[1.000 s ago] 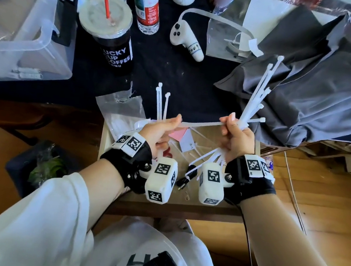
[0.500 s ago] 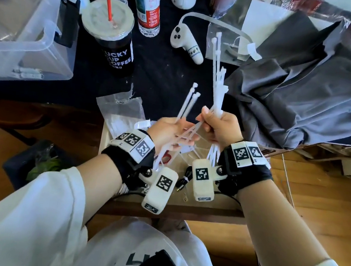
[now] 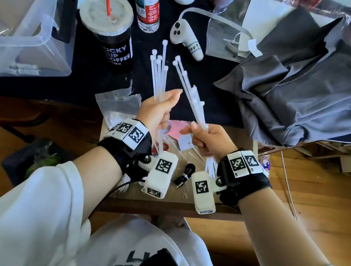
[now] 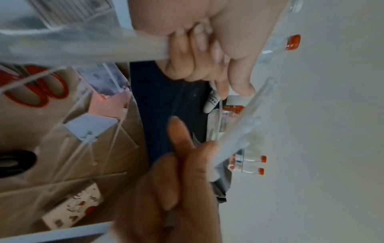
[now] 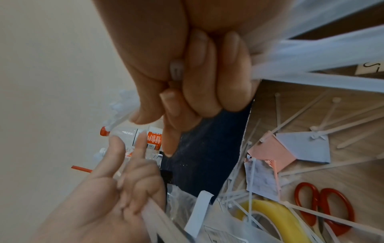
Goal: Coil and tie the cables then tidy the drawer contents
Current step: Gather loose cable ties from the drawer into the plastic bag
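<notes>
Your left hand (image 3: 158, 112) has its grip closed round a bundle of white zip ties (image 3: 158, 72), heads pointing up and away from you toward the coffee cup (image 3: 110, 32). Your right hand (image 3: 208, 140) grips a second bundle of ties (image 3: 190, 90), which leans left so its heads come near the first bundle; the two look apart, though the wrist views are too blurred to be sure. Both hands are raised above the open drawer (image 3: 216, 207), well short of the coffee cup. In the drawer below lie loose zip ties (image 5: 295, 118), a pink and a blue paper square (image 5: 290, 148), red-handled scissors (image 5: 324, 207), a roll of yellow tape (image 5: 276, 213) and a small coiled black cable (image 3: 185, 174). Right of the coffee cup on the dark surface (image 3: 198, 86) sit a white controller (image 3: 186, 37) and a heap of grey cloth (image 3: 305, 92).
</notes>
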`<control>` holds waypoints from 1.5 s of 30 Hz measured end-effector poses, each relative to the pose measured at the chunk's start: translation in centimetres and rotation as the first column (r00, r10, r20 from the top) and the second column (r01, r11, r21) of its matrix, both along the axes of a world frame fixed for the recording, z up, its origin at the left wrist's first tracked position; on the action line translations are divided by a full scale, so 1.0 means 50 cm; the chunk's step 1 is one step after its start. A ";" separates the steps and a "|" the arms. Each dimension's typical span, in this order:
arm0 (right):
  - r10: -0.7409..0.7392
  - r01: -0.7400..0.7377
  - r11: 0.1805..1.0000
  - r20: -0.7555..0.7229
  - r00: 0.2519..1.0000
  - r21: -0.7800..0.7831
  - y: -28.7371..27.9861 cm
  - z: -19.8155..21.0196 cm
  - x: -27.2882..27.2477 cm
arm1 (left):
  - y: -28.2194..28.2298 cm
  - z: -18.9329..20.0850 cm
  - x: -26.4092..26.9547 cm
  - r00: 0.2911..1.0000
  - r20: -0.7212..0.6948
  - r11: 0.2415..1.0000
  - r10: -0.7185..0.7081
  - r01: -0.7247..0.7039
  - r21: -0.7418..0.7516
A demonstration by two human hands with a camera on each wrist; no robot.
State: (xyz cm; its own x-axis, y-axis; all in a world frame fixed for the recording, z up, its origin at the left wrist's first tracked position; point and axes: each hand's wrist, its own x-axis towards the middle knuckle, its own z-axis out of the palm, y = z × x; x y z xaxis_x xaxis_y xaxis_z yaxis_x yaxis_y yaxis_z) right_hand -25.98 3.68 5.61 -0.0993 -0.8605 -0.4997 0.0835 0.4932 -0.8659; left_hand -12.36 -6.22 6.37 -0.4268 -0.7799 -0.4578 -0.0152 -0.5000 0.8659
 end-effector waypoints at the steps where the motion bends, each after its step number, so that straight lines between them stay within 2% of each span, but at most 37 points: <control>1: 0.023 -0.023 1.000 0.007 1.000 0.004 0.003 0.002 0.003 | -0.003 0.003 -0.005 1.000 -0.021 1.000 0.019 -0.019 0.006; 4: 0.054 -0.055 0.998 0.028 0.998 0.018 0.008 0.008 0.011 | -0.011 0.014 -0.018 0.992 -0.089 0.995 0.093 -0.088 0.056; 8: 0.080 -0.082 0.996 0.040 0.996 0.043 0.012 0.009 0.013 | -0.018 0.024 -0.018 0.985 -0.153 0.997 0.074 -0.069 0.040; 16: 0.097 -0.100 0.994 0.066 0.993 0.043 0.015 0.007 0.012 | -0.019 0.025 -0.014 0.988 -0.144 0.996 0.062 -0.051 0.078; 28: 0.092 -0.094 0.995 0.082 0.992 0.023 0.020 -0.001 0.011 | -0.020 0.028 -0.007 0.989 -0.146 0.999 -0.021 0.027 0.040; 32: 0.102 -0.106 0.994 0.087 0.991 0.035 0.020 0.003 0.015 | -0.018 0.026 -0.007 0.993 -0.080 0.995 -0.087 0.090 0.034; 36: 0.106 -0.109 0.994 0.091 0.990 0.023 0.020 0.004 0.015 | -0.015 0.019 -0.007 0.992 -0.094 0.993 -0.084 0.091 0.079; 41: 0.080 -0.082 0.996 0.092 0.993 0.019 0.015 0.008 0.021 | 0.003 0.009 -0.008 0.977 -0.056 0.976 -0.205 0.208 0.061; 45: 0.071 -0.074 0.997 0.119 0.990 0.018 0.010 0.012 0.023 | 0.002 0.000 -0.011 0.980 -0.027 0.979 -0.197 0.198 0.042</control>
State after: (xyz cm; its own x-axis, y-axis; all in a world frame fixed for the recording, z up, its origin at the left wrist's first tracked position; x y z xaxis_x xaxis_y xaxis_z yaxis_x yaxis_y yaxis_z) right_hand -24.83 4.18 6.19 0.0238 -0.8517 -0.5235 0.1484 0.5208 -0.8407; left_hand -12.90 -6.11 6.35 -0.5809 -0.6583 -0.4788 -0.0986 -0.5270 0.8441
